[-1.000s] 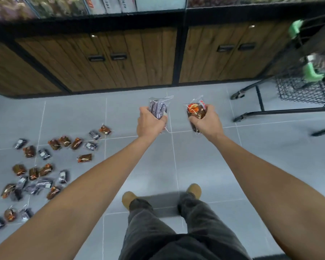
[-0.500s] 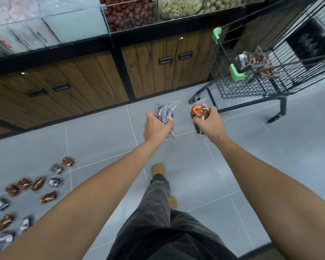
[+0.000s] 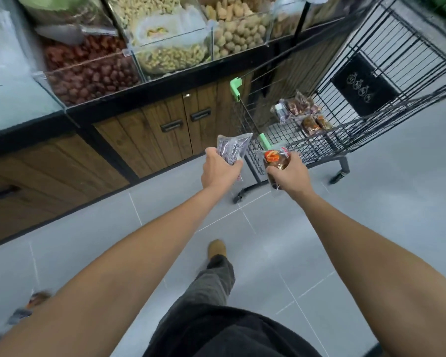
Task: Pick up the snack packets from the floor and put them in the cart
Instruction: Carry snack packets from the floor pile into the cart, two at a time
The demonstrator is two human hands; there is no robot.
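Snack packets in two clear plastic wrappers are held in the air in front of the person, one in each hand, just short of the near end of a black wire shopping cart. The left hand has its fingers curled round a purple-and-silver snack packet, whose top sticks up above the fist. The right hand grips an orange-and-brown snack packet the same way, its lower end poking out under the fist. Both packets are close to the cart's light green corner guards but outside the basket. Inside the cart a small heap of similar wrapped packets lies on the wire bottom. A few more packets, blurred, lie on the grey tiled floor at the lower left, partly hidden by the left forearm. Behind the cart stand wooden cabinet doors with black handles, and above them clear bins of nuts and dried snacks. One tan shoe and a dark trouser leg show between the arms.
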